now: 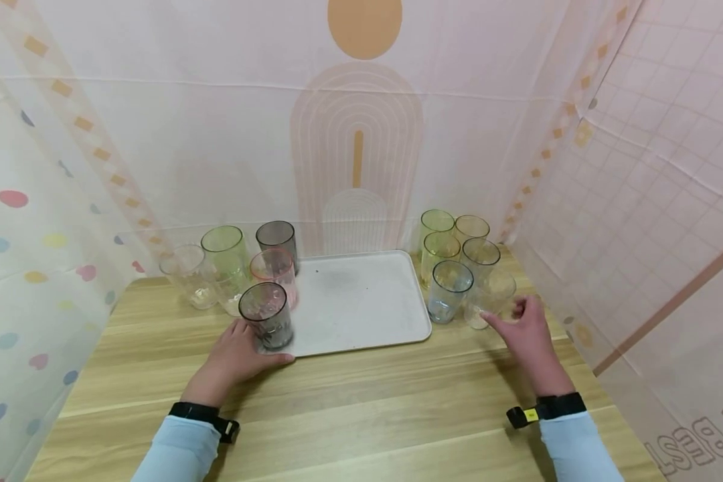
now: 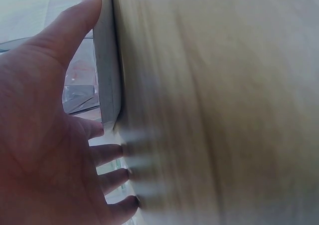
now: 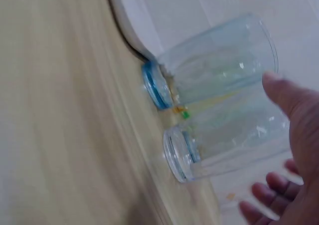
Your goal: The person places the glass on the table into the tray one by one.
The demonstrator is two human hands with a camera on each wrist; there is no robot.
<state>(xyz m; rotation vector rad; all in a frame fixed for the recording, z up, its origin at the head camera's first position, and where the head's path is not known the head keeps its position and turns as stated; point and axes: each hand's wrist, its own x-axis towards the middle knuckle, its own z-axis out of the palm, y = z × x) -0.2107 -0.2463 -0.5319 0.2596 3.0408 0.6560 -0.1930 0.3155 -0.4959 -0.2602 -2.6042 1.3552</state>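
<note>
Resting at 8 o'clock on the white rectangular tray: left hand, digits spread, beside a smoky-grey transparent tumbler; right hand, thumb and fingers apart, at 4 o'clock of a colourless transparent tumbler, contact cannot be told; latter stands at tray's 3 o'clock

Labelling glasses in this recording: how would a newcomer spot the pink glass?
On the wooden table, find the white tray, then its left end. There, between a front grey glass and a back grey glass, stands the pink glass. Its pink rim sets it apart; those neighbours' are dark.
</note>
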